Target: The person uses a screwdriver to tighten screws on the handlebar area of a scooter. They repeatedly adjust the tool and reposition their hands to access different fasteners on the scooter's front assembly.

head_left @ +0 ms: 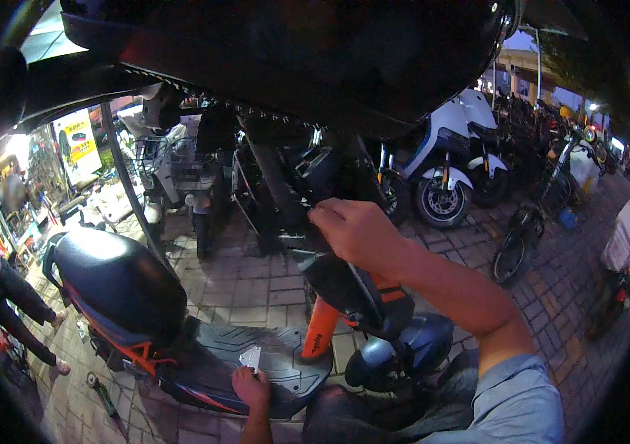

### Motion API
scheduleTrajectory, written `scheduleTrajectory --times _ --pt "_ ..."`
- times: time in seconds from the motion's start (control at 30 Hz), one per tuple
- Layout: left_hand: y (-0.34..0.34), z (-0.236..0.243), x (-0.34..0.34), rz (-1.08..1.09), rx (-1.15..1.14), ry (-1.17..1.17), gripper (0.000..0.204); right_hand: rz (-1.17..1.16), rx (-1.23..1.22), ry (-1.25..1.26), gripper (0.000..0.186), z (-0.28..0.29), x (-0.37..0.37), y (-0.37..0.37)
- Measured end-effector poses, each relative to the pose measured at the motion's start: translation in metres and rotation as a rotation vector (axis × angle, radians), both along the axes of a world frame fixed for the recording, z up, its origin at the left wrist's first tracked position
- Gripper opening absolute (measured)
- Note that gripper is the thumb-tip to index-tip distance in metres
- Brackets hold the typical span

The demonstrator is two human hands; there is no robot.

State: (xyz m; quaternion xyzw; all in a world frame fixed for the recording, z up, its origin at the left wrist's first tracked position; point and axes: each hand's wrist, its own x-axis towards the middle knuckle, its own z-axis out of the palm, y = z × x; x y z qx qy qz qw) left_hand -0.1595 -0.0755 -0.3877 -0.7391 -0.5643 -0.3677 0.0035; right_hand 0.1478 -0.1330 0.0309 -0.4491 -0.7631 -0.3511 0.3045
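An orange and black electric scooter [126, 285] stands in front of me, seat at the left and front wheel at the right. Low over its ribbed black footboard [219, 344], my left hand [250, 386] is closed on a small pale flat plate [250, 358] that sticks up past the fingers. I cannot tell whether the plate touches the footboard. My right hand [356, 231] is raised beside the dark front part of the scooter, above the orange stem [320, 328]. Its thumb and fingers are pinched together; whatever lies between them is too small or hidden to name.
A dark canopy [278, 59] hangs across the top of the view. White scooters [441, 159] and a bicycle [533, 214] stand beyond on brick paving [248, 285]. A person [15, 288] is at the far left, near a tool-like object [104, 396] on the ground.
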Motion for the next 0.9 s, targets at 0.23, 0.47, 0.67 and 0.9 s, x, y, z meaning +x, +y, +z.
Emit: scheduleTrajectory --times 0.23,0.47,0.67,0.9 --pt "0.000 -0.002 0.000 0.004 0.049 0.012 0.021 0.022 0.000 -0.049 0.027 0.008 0.003 0.000" --pt "0.001 0.002 0.002 -0.038 0.133 -0.021 0.018 0.043 -0.005 -0.078 0.025 -0.002 0.005 0.000" --pt "0.001 0.001 -0.002 -0.024 0.067 -0.041 0.019 0.012 -0.012 -0.130 0.024 0.003 -0.001 -0.001" --pt "-0.001 0.003 0.000 -0.021 0.030 -0.037 0.021 0.085 -0.033 -0.061 0.023 0.002 0.003 0.002"
